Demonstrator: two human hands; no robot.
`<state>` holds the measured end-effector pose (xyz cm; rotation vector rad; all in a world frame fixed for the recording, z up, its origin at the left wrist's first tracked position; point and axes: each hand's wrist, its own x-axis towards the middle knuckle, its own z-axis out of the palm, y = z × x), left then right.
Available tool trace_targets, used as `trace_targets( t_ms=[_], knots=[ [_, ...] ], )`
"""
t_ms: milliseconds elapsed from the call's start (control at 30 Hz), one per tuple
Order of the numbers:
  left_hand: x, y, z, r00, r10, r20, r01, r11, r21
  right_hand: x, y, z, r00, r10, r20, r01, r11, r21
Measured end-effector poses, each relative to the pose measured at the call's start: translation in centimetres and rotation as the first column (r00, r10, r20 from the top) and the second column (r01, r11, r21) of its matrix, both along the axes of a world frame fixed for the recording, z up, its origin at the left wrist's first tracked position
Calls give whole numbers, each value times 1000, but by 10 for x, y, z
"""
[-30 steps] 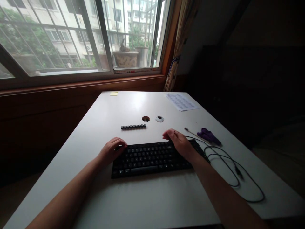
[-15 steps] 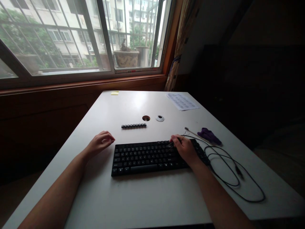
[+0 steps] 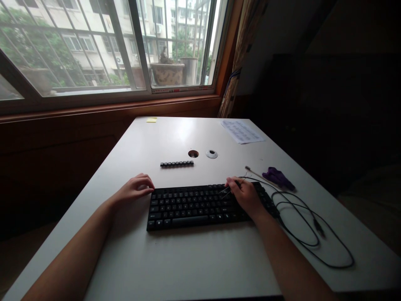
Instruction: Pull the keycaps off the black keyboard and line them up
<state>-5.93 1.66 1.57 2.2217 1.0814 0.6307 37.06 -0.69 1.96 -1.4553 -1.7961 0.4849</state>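
A black keyboard (image 3: 188, 209) lies flat on the white table in front of me. My left hand (image 3: 138, 187) is at its far left corner, the bent fingers and thumb closed against that corner. My right hand (image 3: 246, 194) is closed above the right part of the keyboard, covering some of its keys. In it is a wire keycap puller (image 3: 224, 192), whose thin prongs point left over the upper row of keys. Beyond the keyboard, a row of several loose black keycaps (image 3: 177, 164) stands on the table.
To the right, the keyboard's cable (image 3: 313, 238) lies in loops. A thin brush (image 3: 260, 175) and a purple cloth (image 3: 278, 177) are behind it. Farther back are a round hole (image 3: 193, 154), its white cover (image 3: 211, 154), printed sheets (image 3: 242, 131) and a yellow sticky note (image 3: 151, 119).
My left hand has moved slightly right, from beside the keyboard onto its far left corner. My right hand has kept the keycap puller over nearly the same keys.
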Motion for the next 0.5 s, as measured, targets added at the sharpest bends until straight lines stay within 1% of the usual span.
trace_targets(
  t_ms=[333, 500],
  knots=[
    [0, 1, 1, 1000, -21, -6, 21, 999, -28, 1, 1, -5, 999, 22, -31, -21, 999, 27],
    [2, -1, 2, 1000, -25, -6, 25, 999, -40, 1, 1, -3, 1000, 10, -5, -10, 1000, 19]
  ],
)
